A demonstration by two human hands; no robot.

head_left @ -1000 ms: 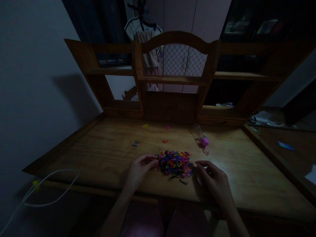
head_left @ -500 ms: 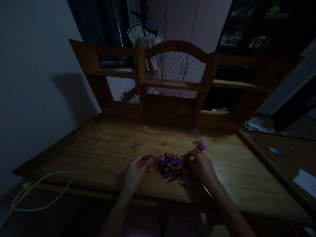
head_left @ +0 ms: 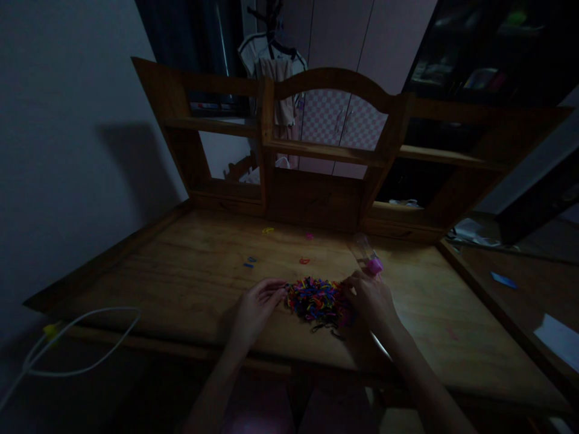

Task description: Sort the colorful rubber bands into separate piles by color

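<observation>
A heap of small elastic bands [head_left: 316,299] in many colours lies near the front of the wooden desk. My left hand [head_left: 259,304] rests at the heap's left edge, thumb and fingers pinched together; a small dark thing shows at the tips, too small to name. At the heap's upper right edge is my right hand [head_left: 371,299], its fingers closed and pointing down into the bands. What these fingers grip is hidden. Beyond the heap lie a few separate bands: orange-red [head_left: 304,261], blue [head_left: 248,265], yellow [head_left: 268,230] and pink [head_left: 310,237].
A clear container with a pink cap [head_left: 374,266] lies just behind my right hand. Wooden shelves [head_left: 325,154] close off the desk's back. A white cable [head_left: 90,312] loops by the left front edge. On a lower surface to the right are a blue card [head_left: 503,279] and white paper [head_left: 558,340].
My right hand has moved left and away from me, from beside the heap onto its upper right edge. My left hand stays at the left edge. The view has shifted slightly.
</observation>
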